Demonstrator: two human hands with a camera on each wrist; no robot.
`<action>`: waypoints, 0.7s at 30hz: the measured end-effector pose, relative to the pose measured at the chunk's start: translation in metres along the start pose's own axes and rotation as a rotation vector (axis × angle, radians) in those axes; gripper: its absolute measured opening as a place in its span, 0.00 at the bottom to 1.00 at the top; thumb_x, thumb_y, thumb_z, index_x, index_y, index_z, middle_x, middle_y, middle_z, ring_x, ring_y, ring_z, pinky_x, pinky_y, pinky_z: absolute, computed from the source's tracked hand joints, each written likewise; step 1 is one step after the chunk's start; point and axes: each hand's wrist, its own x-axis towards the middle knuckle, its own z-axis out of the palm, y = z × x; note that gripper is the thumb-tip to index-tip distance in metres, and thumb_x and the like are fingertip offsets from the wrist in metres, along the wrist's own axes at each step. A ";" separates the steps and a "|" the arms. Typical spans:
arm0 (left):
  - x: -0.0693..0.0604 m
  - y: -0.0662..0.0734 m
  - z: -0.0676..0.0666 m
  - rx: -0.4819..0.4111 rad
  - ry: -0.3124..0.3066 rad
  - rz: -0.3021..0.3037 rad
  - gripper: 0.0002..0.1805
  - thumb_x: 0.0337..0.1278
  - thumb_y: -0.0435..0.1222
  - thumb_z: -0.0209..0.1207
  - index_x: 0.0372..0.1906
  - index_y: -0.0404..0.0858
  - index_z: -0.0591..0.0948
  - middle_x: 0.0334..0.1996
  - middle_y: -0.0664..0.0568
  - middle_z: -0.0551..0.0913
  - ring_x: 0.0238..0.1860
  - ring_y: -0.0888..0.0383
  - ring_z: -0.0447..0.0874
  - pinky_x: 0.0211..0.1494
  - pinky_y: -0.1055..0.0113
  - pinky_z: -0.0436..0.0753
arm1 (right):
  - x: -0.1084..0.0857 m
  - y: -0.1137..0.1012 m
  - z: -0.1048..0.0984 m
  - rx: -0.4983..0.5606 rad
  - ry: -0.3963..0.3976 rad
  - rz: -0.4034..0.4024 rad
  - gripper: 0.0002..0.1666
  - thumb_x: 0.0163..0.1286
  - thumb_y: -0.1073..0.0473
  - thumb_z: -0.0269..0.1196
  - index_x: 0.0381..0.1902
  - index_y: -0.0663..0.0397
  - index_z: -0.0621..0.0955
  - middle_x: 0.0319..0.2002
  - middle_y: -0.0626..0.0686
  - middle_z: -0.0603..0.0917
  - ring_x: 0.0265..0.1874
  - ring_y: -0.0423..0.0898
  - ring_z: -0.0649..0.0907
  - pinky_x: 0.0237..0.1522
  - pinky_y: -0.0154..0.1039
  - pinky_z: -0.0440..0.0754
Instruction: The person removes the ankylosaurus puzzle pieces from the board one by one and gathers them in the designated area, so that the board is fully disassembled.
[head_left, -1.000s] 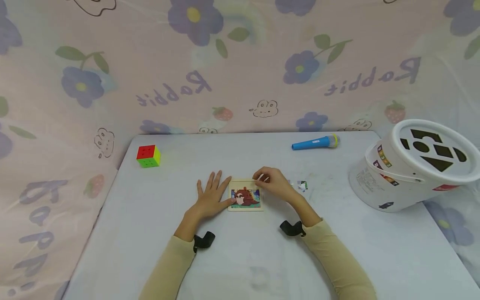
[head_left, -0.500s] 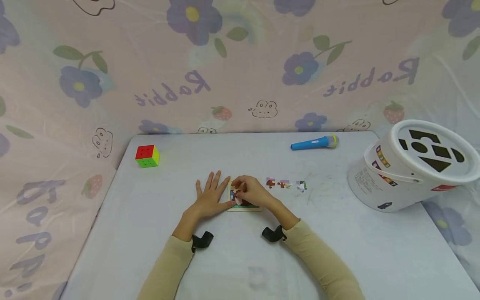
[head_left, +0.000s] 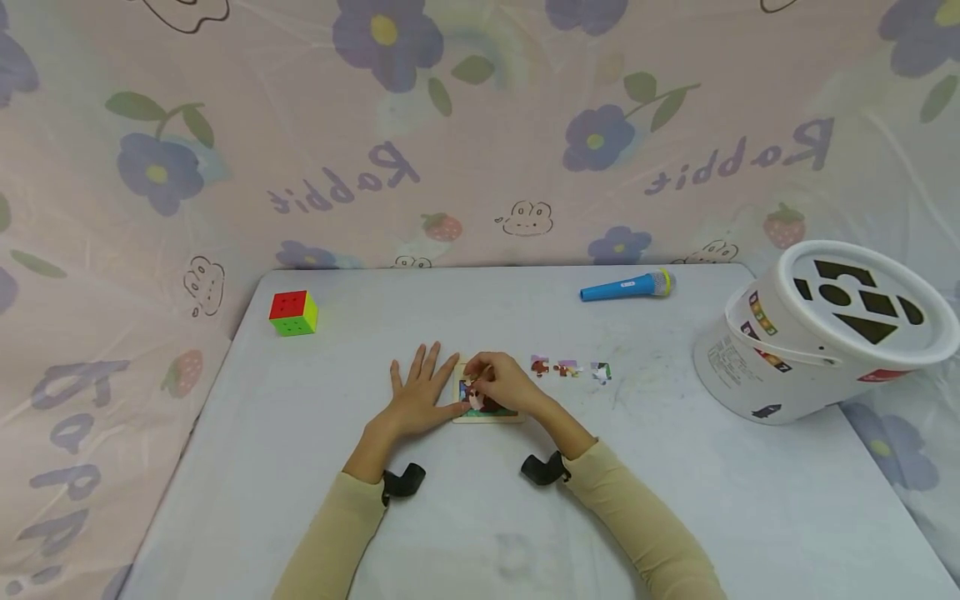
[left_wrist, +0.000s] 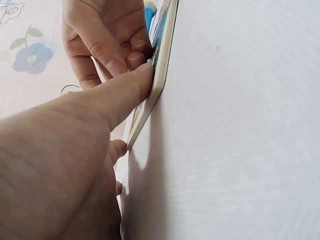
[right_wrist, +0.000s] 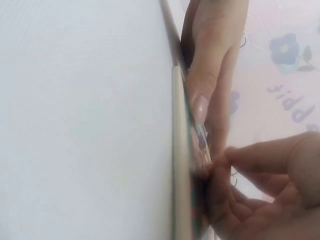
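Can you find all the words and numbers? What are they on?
"Rabbit", backwards, twice: flowery cloth.
Slanted writing, the cloth's left side: too distorted to read surely.
White bucket, label and stickers: too small to read.
Blue microphone, tiny mark: unreadable.
No readable numbers.

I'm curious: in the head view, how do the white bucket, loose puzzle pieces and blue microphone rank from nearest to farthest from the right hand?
From the right hand:
1. Loose puzzle pieces: just to its right.
2. Blue microphone: farther back, to the right.
3. White bucket: far right.
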 end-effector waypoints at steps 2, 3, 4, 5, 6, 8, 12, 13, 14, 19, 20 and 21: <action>0.000 0.000 0.000 -0.002 0.001 0.001 0.49 0.65 0.62 0.54 0.81 0.46 0.49 0.80 0.40 0.33 0.78 0.40 0.24 0.66 0.29 0.24 | 0.000 0.001 0.000 0.005 -0.005 -0.002 0.11 0.66 0.75 0.59 0.45 0.69 0.81 0.37 0.60 0.83 0.32 0.45 0.81 0.32 0.32 0.78; 0.000 0.000 0.000 -0.003 0.002 0.002 0.49 0.65 0.62 0.54 0.81 0.46 0.49 0.80 0.40 0.33 0.78 0.40 0.24 0.66 0.29 0.24 | 0.000 0.001 -0.001 0.009 -0.009 -0.004 0.11 0.66 0.75 0.59 0.45 0.69 0.81 0.37 0.60 0.82 0.32 0.45 0.81 0.32 0.32 0.78; 0.000 0.000 0.000 -0.003 0.002 0.002 0.49 0.65 0.62 0.54 0.81 0.46 0.49 0.80 0.40 0.33 0.78 0.40 0.24 0.66 0.28 0.24 | 0.000 0.000 -0.001 0.013 -0.013 -0.002 0.10 0.66 0.75 0.59 0.45 0.69 0.81 0.37 0.60 0.82 0.32 0.45 0.81 0.32 0.32 0.78; 0.000 0.000 0.000 -0.004 0.003 0.002 0.49 0.65 0.62 0.54 0.81 0.47 0.49 0.80 0.40 0.33 0.78 0.40 0.24 0.66 0.28 0.24 | 0.000 0.000 -0.001 0.017 -0.017 -0.004 0.10 0.66 0.75 0.60 0.44 0.68 0.81 0.37 0.60 0.82 0.31 0.45 0.80 0.32 0.32 0.77; 0.000 0.000 0.000 -0.006 0.004 0.002 0.49 0.65 0.62 0.55 0.81 0.47 0.49 0.80 0.40 0.33 0.78 0.40 0.24 0.66 0.28 0.24 | 0.000 0.001 -0.001 0.019 -0.021 -0.009 0.10 0.66 0.75 0.60 0.44 0.68 0.81 0.36 0.60 0.82 0.31 0.44 0.80 0.32 0.33 0.77; -0.001 -0.001 0.000 -0.012 0.010 0.005 0.49 0.64 0.62 0.55 0.81 0.47 0.49 0.80 0.41 0.34 0.78 0.40 0.24 0.66 0.29 0.24 | 0.001 0.000 -0.001 0.015 -0.022 -0.013 0.09 0.65 0.75 0.61 0.44 0.68 0.81 0.36 0.59 0.82 0.31 0.44 0.79 0.32 0.33 0.77; 0.000 -0.002 0.001 -0.033 0.023 0.011 0.49 0.64 0.62 0.56 0.81 0.48 0.50 0.80 0.41 0.34 0.78 0.41 0.24 0.66 0.29 0.23 | 0.003 0.001 0.001 -0.016 -0.005 -0.018 0.10 0.64 0.75 0.63 0.44 0.67 0.81 0.33 0.56 0.80 0.30 0.42 0.77 0.33 0.33 0.77; 0.000 -0.003 0.001 -0.037 0.025 0.013 0.49 0.63 0.62 0.56 0.81 0.48 0.50 0.80 0.41 0.34 0.78 0.41 0.24 0.66 0.29 0.23 | 0.003 0.001 0.001 -0.024 -0.001 -0.017 0.10 0.64 0.75 0.63 0.44 0.67 0.81 0.33 0.56 0.80 0.30 0.42 0.77 0.32 0.33 0.77; 0.000 -0.003 0.001 -0.037 0.027 0.015 0.49 0.64 0.62 0.56 0.81 0.47 0.50 0.80 0.41 0.34 0.78 0.40 0.24 0.66 0.29 0.23 | 0.003 0.001 0.001 -0.030 0.001 -0.019 0.10 0.64 0.74 0.63 0.43 0.67 0.81 0.32 0.55 0.80 0.30 0.42 0.76 0.32 0.33 0.77; 0.000 -0.005 0.004 -0.023 0.023 0.019 0.48 0.65 0.62 0.55 0.81 0.46 0.50 0.80 0.40 0.35 0.78 0.40 0.25 0.66 0.29 0.23 | -0.001 -0.002 -0.010 0.038 0.014 -0.041 0.07 0.69 0.72 0.62 0.44 0.67 0.82 0.34 0.57 0.81 0.25 0.45 0.77 0.29 0.32 0.76; 0.001 -0.005 0.004 -0.019 0.022 0.017 0.48 0.64 0.62 0.55 0.81 0.46 0.50 0.80 0.40 0.35 0.78 0.40 0.25 0.66 0.29 0.23 | -0.004 -0.007 -0.016 0.053 0.018 -0.046 0.07 0.69 0.72 0.62 0.45 0.69 0.81 0.35 0.58 0.81 0.24 0.44 0.77 0.28 0.31 0.75; 0.001 -0.004 0.004 -0.017 0.020 0.015 0.48 0.64 0.62 0.54 0.81 0.47 0.50 0.80 0.41 0.34 0.78 0.40 0.24 0.66 0.29 0.23 | -0.006 -0.007 -0.022 0.066 0.027 -0.048 0.09 0.70 0.71 0.62 0.46 0.69 0.81 0.35 0.59 0.81 0.23 0.45 0.76 0.27 0.31 0.74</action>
